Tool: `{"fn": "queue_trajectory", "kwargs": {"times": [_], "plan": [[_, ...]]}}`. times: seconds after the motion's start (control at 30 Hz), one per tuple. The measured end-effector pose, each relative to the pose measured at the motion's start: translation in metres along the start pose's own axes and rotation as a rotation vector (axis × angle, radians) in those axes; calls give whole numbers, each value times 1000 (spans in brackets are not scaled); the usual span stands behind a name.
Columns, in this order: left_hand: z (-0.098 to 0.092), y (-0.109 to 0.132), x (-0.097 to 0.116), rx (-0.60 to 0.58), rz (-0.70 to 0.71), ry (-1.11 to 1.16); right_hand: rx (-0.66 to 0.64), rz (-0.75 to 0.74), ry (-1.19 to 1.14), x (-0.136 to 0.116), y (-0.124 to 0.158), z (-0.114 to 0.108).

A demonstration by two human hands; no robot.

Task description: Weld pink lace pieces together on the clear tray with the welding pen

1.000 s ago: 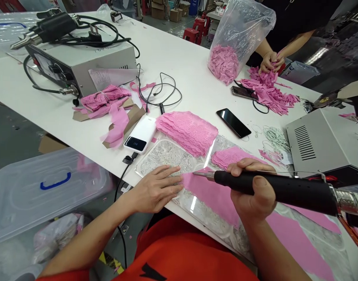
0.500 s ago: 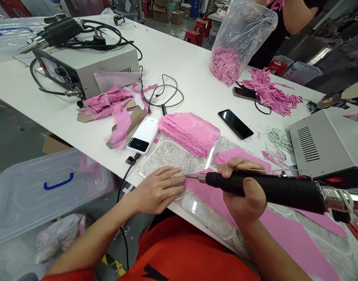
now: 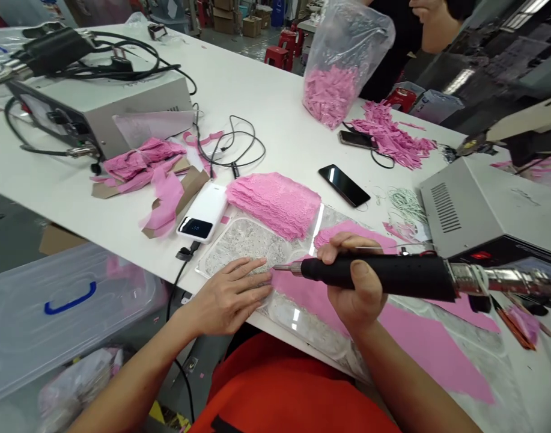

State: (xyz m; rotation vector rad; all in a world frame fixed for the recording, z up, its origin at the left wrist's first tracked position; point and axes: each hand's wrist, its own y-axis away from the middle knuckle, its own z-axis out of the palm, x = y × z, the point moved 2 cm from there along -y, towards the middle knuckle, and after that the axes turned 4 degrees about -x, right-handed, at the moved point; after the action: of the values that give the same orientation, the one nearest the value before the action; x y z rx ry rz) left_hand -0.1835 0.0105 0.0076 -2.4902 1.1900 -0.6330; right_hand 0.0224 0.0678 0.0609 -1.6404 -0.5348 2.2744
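My left hand (image 3: pixel 228 294) lies flat with fingers spread on the end of a pink fabric strip (image 3: pixel 405 337), pressing it onto a scratched clear plate (image 3: pixel 243 240). My right hand (image 3: pixel 354 282) is closed round the black handle of a cutting tool (image 3: pixel 383 276). The tool's metal tip touches the strip's end right by my left fingertips. Just behind lies a stack of pink lace pieces (image 3: pixel 275 201).
A white power bank (image 3: pixel 203 211) and a black phone (image 3: pixel 344 185) lie nearby. Grey machine boxes stand at left (image 3: pixel 99 99) and right (image 3: pixel 487 210). A bag of pink scraps (image 3: pixel 336 72), loose scraps (image 3: pixel 392 138) and another person are across the table. A clear bin (image 3: pixel 54 300) sits below.
The tool tip has moved left along the strip until it reaches my left fingertips. The other person's hands have left the scrap pile. The view has shifted slightly.
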Motion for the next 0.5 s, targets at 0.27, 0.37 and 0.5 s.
{"fn": "queue_trajectory", "kwargs": {"times": [0.27, 0.37, 0.5], "plan": [[-1, -7, -4, 39, 47, 18, 334, -171, 190, -55, -17, -80], [7, -25, 19, 62, 81, 41, 429, -167, 262, -67, -1, -115], [34, -56, 59, 28, 148, 102, 549, -145, 181, -66, 20, -138]]}}
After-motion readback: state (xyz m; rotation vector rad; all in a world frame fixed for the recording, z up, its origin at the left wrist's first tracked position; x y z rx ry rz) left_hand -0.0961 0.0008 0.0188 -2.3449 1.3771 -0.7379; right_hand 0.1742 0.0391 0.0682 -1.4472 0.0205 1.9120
